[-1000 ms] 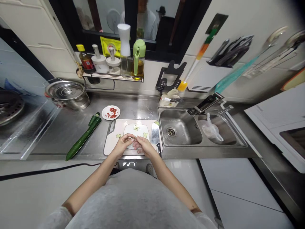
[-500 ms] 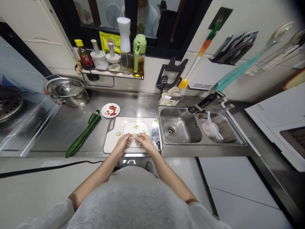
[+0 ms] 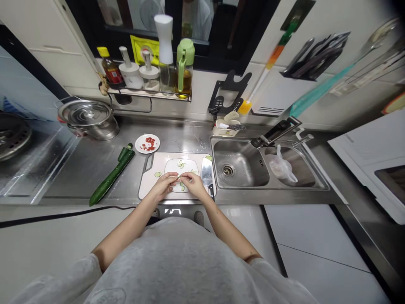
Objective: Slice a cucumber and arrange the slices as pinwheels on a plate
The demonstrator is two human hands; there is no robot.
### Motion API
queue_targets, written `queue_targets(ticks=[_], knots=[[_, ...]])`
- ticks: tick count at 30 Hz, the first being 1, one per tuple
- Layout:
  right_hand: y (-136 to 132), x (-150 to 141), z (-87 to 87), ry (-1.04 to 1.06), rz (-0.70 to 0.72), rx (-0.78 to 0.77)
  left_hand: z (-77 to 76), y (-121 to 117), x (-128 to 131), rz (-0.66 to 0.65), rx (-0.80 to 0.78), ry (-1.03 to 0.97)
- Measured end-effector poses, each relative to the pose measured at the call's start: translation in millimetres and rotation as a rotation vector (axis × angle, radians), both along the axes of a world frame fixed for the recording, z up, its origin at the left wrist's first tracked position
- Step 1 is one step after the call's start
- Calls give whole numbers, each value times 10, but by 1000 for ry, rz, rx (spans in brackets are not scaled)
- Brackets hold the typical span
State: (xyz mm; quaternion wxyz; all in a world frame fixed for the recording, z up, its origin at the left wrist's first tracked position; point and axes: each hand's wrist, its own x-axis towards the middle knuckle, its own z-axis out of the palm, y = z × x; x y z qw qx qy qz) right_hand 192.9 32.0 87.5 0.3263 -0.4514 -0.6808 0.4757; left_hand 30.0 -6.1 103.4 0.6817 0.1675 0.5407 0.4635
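Note:
My left hand and my right hand meet over a white square plate. Their fingertips pinch a thin cucumber slice between them, mostly hidden by the fingers. Cut cucumber slices lie fanned in small groups on the plate, one group partly behind my right hand. Under the plate is a pale cutting board. A single round cucumber slice rests on the board left of the plate. At the board's right side lies a kitchen knife, its black handle towards me, close to my right hand.
Left of the board lie a long cucumber and a shorter cucumber piece. Behind the board stands a small white plate with chopped red bits. A double sink adjoins on the right; a lidded steel pot stands back left.
My fingertips have come closer together. The cucumber slice, earlier seen face-on between them, is now mostly covered by my fingers. The whole view has shifted slightly.

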Motion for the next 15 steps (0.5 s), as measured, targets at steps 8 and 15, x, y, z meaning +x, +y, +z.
queue_targets(ticks=[8,15], knots=[[65,56,64,6,60,-41,-3,15,24,-34,143,110],[127,50,64,33,47,-144,28,7,69,-40,302,221]])
